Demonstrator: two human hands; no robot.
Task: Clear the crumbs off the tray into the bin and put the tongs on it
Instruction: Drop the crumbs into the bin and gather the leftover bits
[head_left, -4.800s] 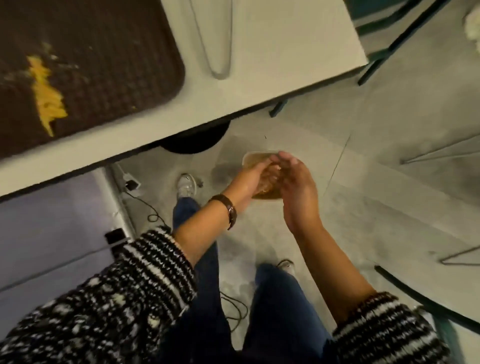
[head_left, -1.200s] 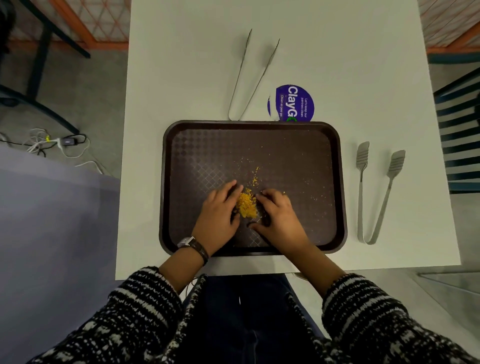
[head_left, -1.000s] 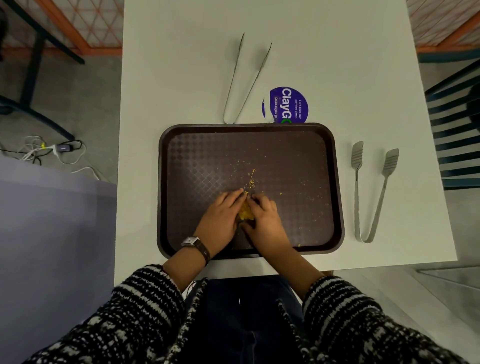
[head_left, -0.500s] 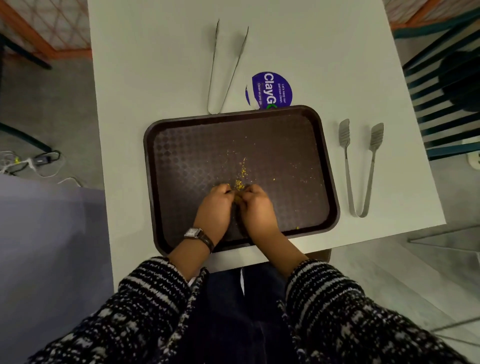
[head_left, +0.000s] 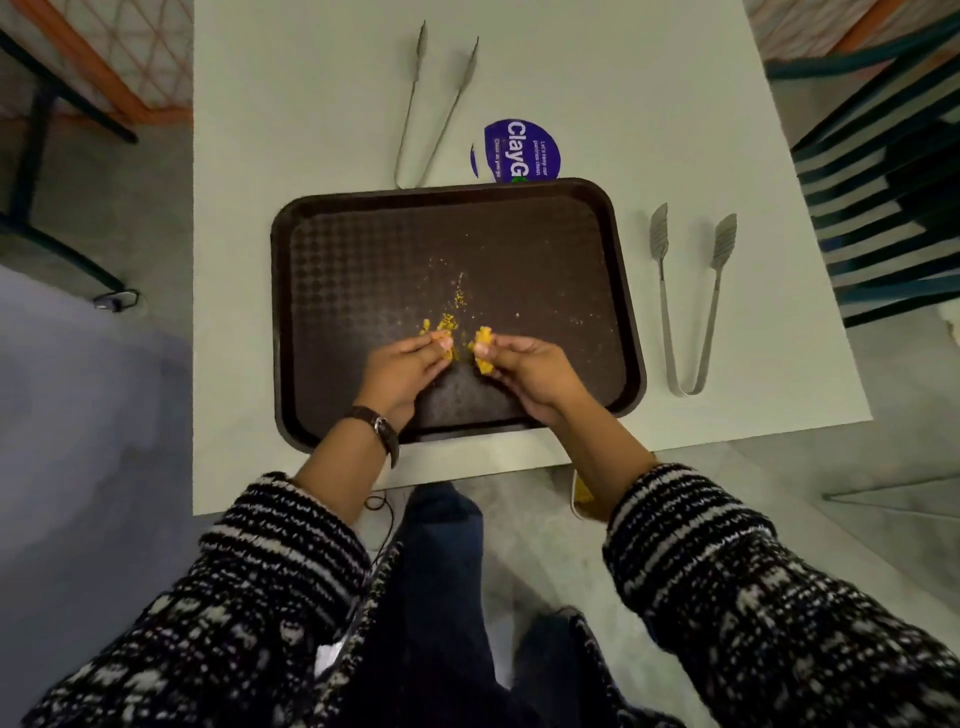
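Both hands pinch yellow crumbs above the tray (head_left: 363, 270), left hand (head_left: 402, 371) a few, right hand (head_left: 535, 371) a clump, so loose bits could drop off-tray en route to the bin; tongs (head_left: 688, 301) lie at three o'clock.

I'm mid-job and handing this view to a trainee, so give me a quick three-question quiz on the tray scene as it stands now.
1. True or false: both pairs of tongs lie on the table, off the tray.
2. Which hand pinches the bigger yellow clump of crumbs? A) left hand B) right hand
3. Fill in: the slim tongs lie beyond the tray's far edge, beside a purple ____.

Key
1. True; the wide-tipped tongs lie to the tray's right.
2. B
3. sticker
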